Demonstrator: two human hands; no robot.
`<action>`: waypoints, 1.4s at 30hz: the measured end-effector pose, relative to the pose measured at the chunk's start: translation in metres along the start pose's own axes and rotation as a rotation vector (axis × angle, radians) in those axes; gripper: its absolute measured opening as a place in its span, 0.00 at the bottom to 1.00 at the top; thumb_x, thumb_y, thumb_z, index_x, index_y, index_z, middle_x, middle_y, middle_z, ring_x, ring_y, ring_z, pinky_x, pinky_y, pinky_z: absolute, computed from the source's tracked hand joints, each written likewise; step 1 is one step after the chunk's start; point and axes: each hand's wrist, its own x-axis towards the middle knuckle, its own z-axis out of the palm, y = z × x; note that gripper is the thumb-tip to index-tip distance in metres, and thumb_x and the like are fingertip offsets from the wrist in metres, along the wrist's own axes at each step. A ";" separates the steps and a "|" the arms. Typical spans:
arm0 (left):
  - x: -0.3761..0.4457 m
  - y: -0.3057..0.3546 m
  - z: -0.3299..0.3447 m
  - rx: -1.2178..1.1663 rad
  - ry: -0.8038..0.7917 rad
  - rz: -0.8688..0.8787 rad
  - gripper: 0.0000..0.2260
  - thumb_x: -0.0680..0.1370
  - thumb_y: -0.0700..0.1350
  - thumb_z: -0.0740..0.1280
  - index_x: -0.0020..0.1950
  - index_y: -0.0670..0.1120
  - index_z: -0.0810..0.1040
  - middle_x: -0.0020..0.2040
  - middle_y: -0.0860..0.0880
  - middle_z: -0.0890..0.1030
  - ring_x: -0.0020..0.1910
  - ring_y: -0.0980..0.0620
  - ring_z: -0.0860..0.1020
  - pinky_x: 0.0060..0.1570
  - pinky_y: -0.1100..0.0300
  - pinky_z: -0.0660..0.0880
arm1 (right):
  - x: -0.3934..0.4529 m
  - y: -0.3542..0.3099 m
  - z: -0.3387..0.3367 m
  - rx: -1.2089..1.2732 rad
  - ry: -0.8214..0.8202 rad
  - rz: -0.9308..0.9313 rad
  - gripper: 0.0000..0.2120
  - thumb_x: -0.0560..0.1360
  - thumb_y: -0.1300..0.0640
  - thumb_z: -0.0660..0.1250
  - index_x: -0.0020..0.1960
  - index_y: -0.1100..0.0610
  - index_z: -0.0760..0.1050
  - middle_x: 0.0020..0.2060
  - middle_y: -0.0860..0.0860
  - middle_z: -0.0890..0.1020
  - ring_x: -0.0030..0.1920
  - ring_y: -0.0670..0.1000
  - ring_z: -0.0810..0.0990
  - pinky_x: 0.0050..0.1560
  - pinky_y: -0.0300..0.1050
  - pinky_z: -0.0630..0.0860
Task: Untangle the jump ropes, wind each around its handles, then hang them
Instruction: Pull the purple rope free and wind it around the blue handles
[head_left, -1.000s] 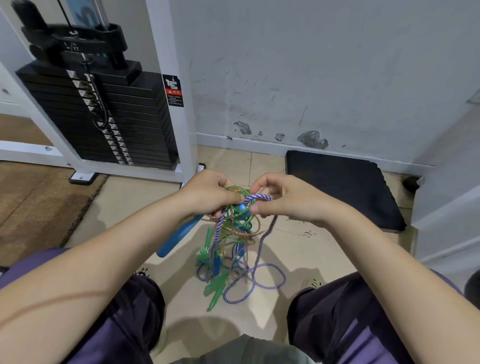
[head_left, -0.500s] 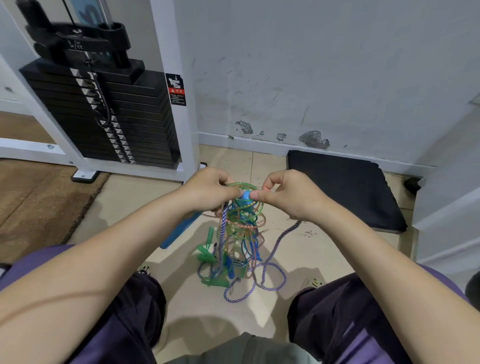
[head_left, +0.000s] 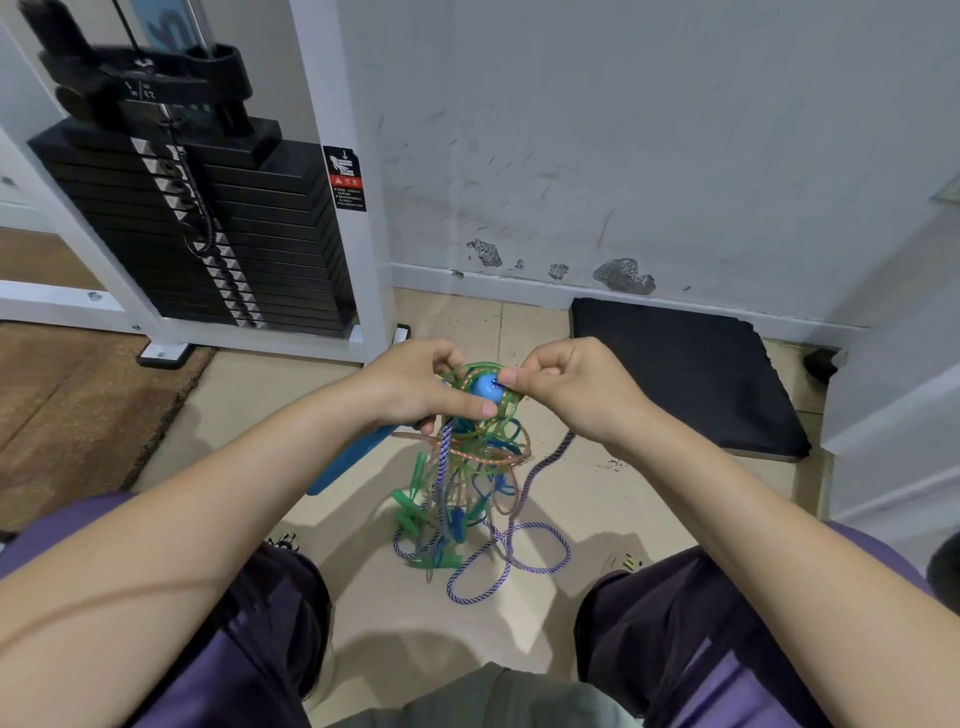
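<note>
Centre frame, your left hand (head_left: 415, 387) grips the blue plastic handle (head_left: 488, 388) atop the multicoloured jump-rope tangle (head_left: 467, 483); right hand (head_left: 566, 382) pinches cord by its tip. Ropes look light, limp, snag-prone. Hold rigid handles, feed 1 cord at a time.

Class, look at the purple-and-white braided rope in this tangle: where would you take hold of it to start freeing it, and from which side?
Grip the purple-and-white braided rope on the free strand slanting down right of the tangle, below the right hand. Come from the right: that length hangs apart from the green and orange loops, so fingers can likely close round it alone.
</note>
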 end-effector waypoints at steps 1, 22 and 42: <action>0.000 -0.001 0.001 -0.021 -0.015 0.010 0.15 0.69 0.43 0.80 0.47 0.45 0.75 0.39 0.48 0.79 0.22 0.54 0.70 0.22 0.64 0.68 | 0.000 0.001 0.000 0.050 -0.002 -0.004 0.13 0.74 0.54 0.73 0.36 0.62 0.78 0.18 0.43 0.63 0.21 0.43 0.58 0.23 0.33 0.55; -0.002 0.000 0.013 -0.325 -0.106 0.051 0.28 0.69 0.60 0.74 0.61 0.43 0.76 0.47 0.46 0.85 0.34 0.42 0.84 0.23 0.62 0.67 | 0.005 0.001 -0.009 0.286 -0.047 -0.088 0.04 0.72 0.64 0.73 0.44 0.58 0.79 0.32 0.53 0.80 0.27 0.42 0.75 0.31 0.34 0.73; -0.001 0.002 0.018 -0.270 0.113 0.051 0.13 0.80 0.54 0.65 0.40 0.49 0.75 0.30 0.43 0.80 0.21 0.45 0.77 0.21 0.62 0.62 | -0.003 -0.006 -0.006 0.277 -0.108 -0.162 0.08 0.73 0.69 0.71 0.50 0.61 0.74 0.37 0.55 0.81 0.34 0.50 0.79 0.34 0.41 0.76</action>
